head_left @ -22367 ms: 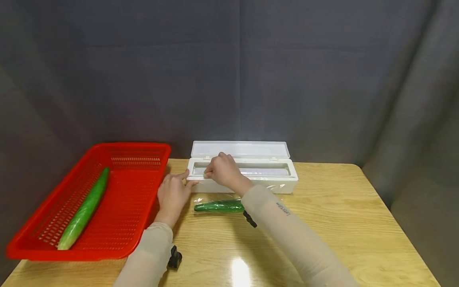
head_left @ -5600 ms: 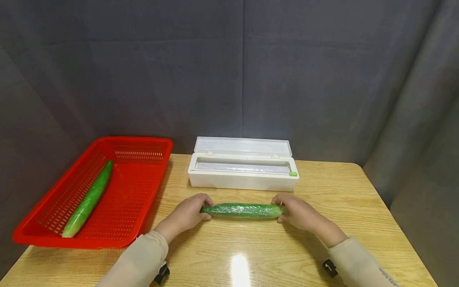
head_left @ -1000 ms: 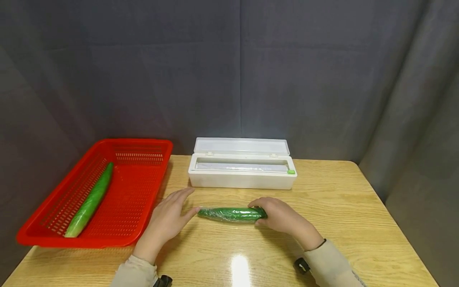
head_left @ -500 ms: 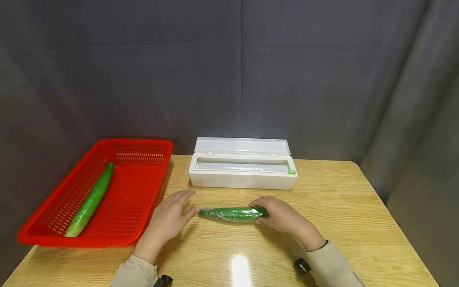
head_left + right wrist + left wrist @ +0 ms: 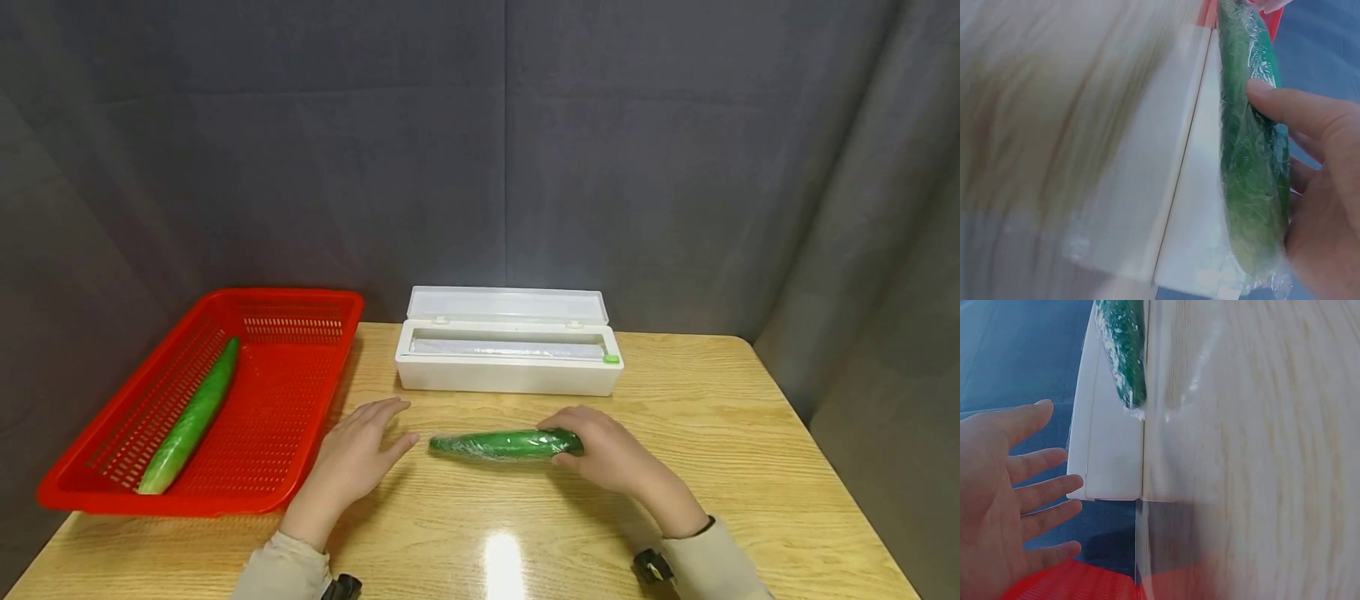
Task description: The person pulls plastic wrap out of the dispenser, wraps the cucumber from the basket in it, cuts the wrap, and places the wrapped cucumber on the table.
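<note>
My right hand grips a cucumber wrapped in clear cling film, thumb on the near side and fingers behind. In the right wrist view the film on the cucumber is wrinkled, with a loose bit at its pale end. My left hand is spread, its fingers apart and nothing held. A small gap parts its thumb from the cucumber's left tip. The left wrist view shows that palm facing the wrapped cucumber's tip.
Behind the hands stands a white cling film box, lid raised, roll inside, with a green slider at its right end. A red basket on the left holds another cucumber. Grey curtain hangs behind the wooden table.
The right hand has shifted right with the wrapped cucumber, so its left tip has come away from the left thumb. My left hand has hardly moved.
</note>
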